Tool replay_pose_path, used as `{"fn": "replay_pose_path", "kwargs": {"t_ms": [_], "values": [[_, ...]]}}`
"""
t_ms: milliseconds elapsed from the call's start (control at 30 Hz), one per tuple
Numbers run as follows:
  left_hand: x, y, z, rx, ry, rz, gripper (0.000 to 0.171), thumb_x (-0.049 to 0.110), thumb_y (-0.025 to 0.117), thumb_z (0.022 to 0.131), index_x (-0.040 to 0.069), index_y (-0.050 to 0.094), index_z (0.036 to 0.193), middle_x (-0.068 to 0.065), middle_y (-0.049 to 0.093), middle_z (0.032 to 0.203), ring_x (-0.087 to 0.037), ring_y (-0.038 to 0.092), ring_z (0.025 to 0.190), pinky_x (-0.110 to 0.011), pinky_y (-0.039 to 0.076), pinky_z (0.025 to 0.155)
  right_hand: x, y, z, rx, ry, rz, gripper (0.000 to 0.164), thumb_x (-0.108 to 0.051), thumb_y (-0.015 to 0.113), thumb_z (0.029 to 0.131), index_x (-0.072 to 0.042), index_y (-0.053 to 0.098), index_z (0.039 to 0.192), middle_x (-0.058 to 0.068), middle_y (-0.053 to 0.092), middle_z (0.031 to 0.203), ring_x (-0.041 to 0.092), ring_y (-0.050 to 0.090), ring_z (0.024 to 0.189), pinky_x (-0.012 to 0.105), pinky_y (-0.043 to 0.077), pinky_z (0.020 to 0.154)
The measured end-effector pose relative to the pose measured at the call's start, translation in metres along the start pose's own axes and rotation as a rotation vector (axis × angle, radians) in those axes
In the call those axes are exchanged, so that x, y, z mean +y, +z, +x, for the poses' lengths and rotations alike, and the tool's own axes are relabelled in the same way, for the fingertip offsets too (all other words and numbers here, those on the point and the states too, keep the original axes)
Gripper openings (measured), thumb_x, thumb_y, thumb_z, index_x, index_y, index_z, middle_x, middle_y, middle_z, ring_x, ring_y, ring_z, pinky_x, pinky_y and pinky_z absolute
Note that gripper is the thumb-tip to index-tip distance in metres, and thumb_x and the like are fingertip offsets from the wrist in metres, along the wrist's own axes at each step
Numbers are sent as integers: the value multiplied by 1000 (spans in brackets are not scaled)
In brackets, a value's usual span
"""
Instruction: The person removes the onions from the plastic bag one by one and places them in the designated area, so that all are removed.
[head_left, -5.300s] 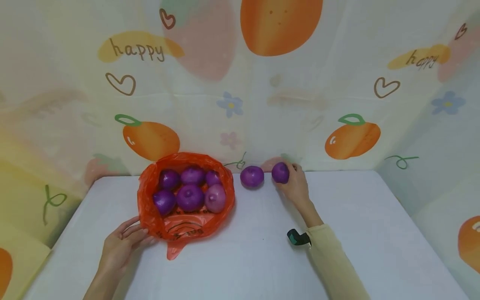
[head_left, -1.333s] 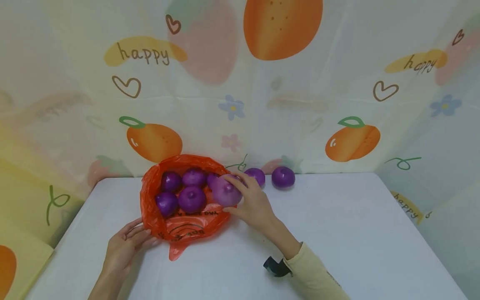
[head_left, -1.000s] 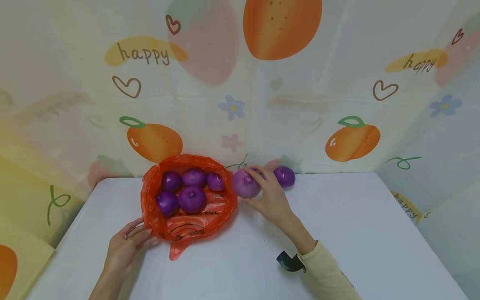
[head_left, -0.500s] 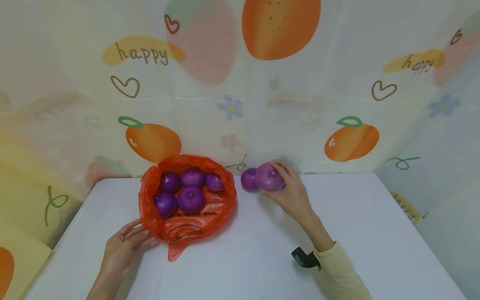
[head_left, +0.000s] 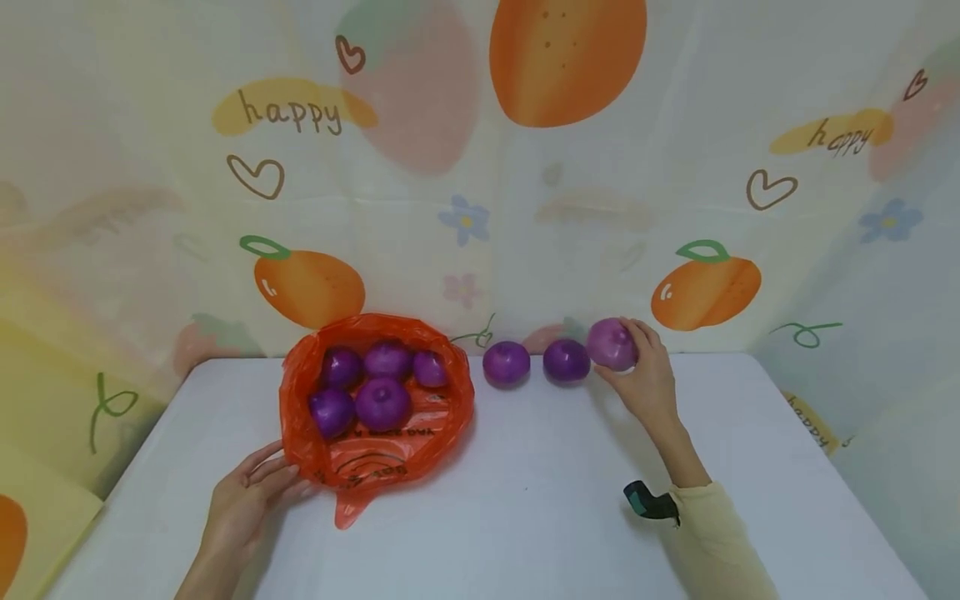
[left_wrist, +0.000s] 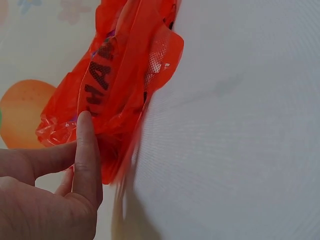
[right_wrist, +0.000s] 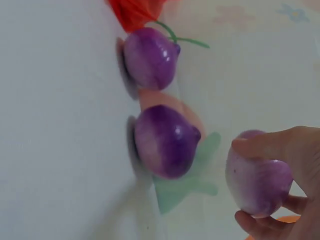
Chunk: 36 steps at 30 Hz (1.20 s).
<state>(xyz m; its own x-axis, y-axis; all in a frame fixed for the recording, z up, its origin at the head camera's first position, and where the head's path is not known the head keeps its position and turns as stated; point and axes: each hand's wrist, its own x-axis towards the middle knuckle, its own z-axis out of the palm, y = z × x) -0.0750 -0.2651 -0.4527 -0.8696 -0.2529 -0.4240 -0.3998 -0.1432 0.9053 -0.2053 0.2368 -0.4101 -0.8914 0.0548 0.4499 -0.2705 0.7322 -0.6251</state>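
Observation:
My right hand [head_left: 647,383] holds a pale purple onion [head_left: 612,344] between thumb and fingers, raised over the table's back edge. To its left, two darker purple onions [head_left: 506,364] sit in a row; the nearer one [right_wrist: 167,141] is beside the held onion in the right wrist view. A red plastic bag [head_left: 297,400], mouth rolled open, stands left of the row with several purple onions [head_left: 383,404] inside. At the bag's lower left side, my left hand [head_left: 243,500] rests with extended fingers touching the plastic, as the left wrist view [left_wrist: 82,170] also shows.
A white-covered table [head_left: 510,533] carries everything. Behind it hangs a printed cloth [head_left: 570,225] with fruit and flower drawings, close to the onion row. A dark wrist-worn device [head_left: 651,503] sits by the right sleeve [head_left: 720,533].
My right hand took the pale onion out of the bag and carried it right, past the two onions in the row. Earlier it set down the second one there. My left hand stayed at the bag.

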Motion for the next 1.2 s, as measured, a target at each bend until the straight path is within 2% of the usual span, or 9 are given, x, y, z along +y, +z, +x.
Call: {"fn": "replay_pose_path", "kwargs": {"t_ms": [267,600,800,1033,1200], "values": [[4,0,-3,-17,6,-26,65,4,56,98,3,24,154,15,68,91,-7,70,87,-29,57,84,31,1,6,-63,83,-49,74,-7,83,73,4,47,137,30,43,138,48,43,126,65,34,105],[6,2,-3,5,-3,-27,64,3,57,97,4,25,153,14,68,92,-9,71,87,-29,57,83,54,6,9,-220,70,-99,75,-8,81,75,6,43,138,33,42,138,51,42,125,66,35,104],[5,1,-2,15,-6,-24,65,3,58,97,4,25,153,14,67,92,-9,71,86,-29,58,82,61,11,12,-240,99,-112,77,-9,81,75,7,42,139,33,41,139,51,41,127,66,34,105],[5,1,-5,10,7,-33,65,4,58,97,3,25,153,16,68,91,-8,71,86,-28,57,82,53,10,13,-235,88,-112,76,-9,82,75,8,42,138,36,36,141,54,38,127,68,32,105],[5,-1,-5,-22,22,-54,64,3,57,98,1,24,153,15,68,92,-8,71,87,-29,57,83,22,-1,12,-155,-21,-52,71,-4,84,72,6,50,134,33,34,146,54,33,132,68,30,106]]}}
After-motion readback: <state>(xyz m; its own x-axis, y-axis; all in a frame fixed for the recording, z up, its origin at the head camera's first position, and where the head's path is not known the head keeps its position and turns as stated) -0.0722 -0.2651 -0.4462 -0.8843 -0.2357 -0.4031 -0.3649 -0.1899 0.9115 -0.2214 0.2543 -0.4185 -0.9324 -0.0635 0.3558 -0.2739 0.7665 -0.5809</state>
